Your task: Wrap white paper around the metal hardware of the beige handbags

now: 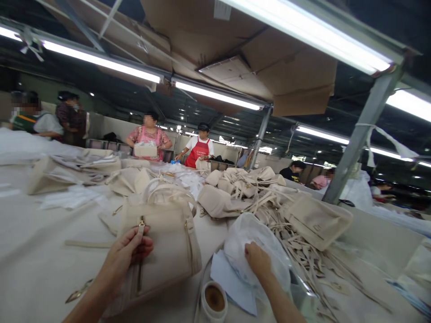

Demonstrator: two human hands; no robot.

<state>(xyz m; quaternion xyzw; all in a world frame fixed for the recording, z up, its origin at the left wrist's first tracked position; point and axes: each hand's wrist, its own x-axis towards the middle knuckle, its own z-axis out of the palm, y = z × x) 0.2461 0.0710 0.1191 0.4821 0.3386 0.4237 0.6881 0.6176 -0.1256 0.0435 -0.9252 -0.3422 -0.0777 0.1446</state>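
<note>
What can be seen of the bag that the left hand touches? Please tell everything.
The bag is beige, smooth and leather-like. It rests tilted on the table, other beige bags behind it. Handles loop at its top, and gold-coloured metal shows near its right edge. A zipper runs down the front; the left hand pinches its pull tab near the top. Whether it is open is unclear.

Beige zippered bag [171, 246], crumpled plastic [237, 240] beside it

Fluorescent tubes [316, 30] glare white below a dark roof [346, 101]; the table [40, 251] is softly lit, blurred toward near right.
</note>
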